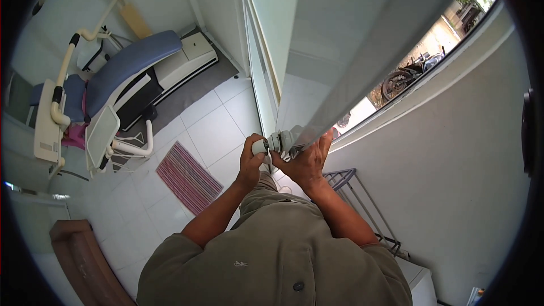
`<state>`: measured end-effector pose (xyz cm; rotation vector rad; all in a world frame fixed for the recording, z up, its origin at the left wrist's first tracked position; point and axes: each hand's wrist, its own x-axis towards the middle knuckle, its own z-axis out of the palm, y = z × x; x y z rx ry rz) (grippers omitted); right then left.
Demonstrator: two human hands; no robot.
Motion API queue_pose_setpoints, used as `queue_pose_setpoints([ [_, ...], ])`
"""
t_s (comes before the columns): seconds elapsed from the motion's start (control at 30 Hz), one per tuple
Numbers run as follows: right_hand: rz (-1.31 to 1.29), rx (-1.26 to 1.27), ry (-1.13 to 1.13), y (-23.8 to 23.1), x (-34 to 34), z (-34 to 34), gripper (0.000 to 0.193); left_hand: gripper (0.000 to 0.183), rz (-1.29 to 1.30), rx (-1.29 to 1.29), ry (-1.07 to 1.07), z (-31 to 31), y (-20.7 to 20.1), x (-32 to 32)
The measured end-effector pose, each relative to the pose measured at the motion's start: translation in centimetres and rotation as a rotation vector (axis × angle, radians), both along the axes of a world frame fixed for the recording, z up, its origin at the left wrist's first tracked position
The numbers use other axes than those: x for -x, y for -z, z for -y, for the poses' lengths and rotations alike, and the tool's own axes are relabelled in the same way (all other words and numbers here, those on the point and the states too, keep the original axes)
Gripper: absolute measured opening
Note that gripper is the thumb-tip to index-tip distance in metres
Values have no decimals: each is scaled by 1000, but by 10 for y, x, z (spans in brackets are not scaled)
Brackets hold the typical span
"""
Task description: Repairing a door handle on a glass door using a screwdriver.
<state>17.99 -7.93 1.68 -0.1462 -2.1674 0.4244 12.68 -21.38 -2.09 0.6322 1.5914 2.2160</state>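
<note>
A pale rounded door knob [260, 147] juts from the near end of a white door [362, 62]. My left hand [248, 161] is closed round this knob, with the thumb on its near side. More pale, stepped knob parts [281, 139] stand between it and the door's edge. My right hand [307, 165] grips the door beside the lock; its fingers wrap round the far side, and its thumb points toward the knob. The right fingertips are partly hidden, and I cannot tell whether they touch another part of the lock.
A blue dental chair [133, 65] with pale arms and trays stands at the left. On the tiled floor lies a striped mat [188, 178]. A brown sofa [90, 260] sits lower left, a metal rack [362, 204] at right. Outside the doorway is a motorcycle [405, 79].
</note>
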Motion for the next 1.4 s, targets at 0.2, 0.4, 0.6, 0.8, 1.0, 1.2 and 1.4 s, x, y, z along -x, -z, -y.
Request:
queue_pose_setpoints([
  [0.2, 4, 68, -60, -10, 1, 6, 88, 35, -19, 120, -12, 9, -16, 6],
  [0.4, -3, 126, -45, -13, 2, 14, 86, 36, -32, 154, -21, 14, -7, 12],
  [0.6, -72, 174, 0, -11, 5, 23, 84, 36, -112, 205, -68, 17, -14, 12],
  [0.8, -110, 222, 16, -9, 6, 30, 82, 38, -101, 234, -42, 20, -24, 13],
  [1.0, -106, 216, 36, -11, 7, 31, 81, 37, -120, 200, 9, 22, -25, 18],
  [1.2, -121, 196, 40, -8, 8, 29, 79, 36, -172, 153, 10, 22, -26, 16],
  [1.4, -127, 180, 36, -8, 7, 29, 75, 34, -154, 176, -60, 16, -37, 4],
])
